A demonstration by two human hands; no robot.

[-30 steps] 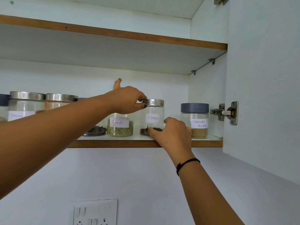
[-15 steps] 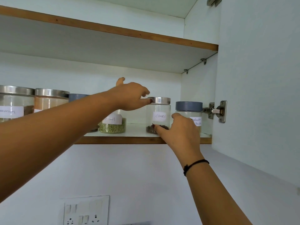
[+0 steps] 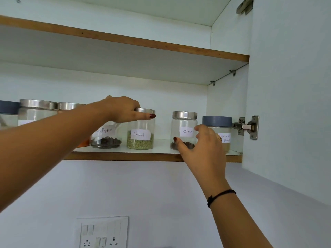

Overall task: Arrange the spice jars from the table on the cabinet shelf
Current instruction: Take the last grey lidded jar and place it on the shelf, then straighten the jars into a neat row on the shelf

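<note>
Left hand (image 3: pixel 121 111) has hopped off the cloves lid and now grips the steel lid of the clear glass Fennel jar (image 3: pixel 140 138), thumb at the front rim. Right hand (image 3: pixel 204 145) wraps the clear glass steel-lidded Cloves jar (image 3: pixel 184 122), thumb low on its left side, with the blue-lidded coriander jar (image 3: pixel 217 121) just behind the knuckles. Both held jars stand on the white wood-edged cabinet shelf (image 3: pixel 125 155).

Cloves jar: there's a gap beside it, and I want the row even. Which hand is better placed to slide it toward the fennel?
Right. The right hand cups the cloves jar, thumb at its base; the left hand grips the fennel jar by its lid, farther left.
</note>
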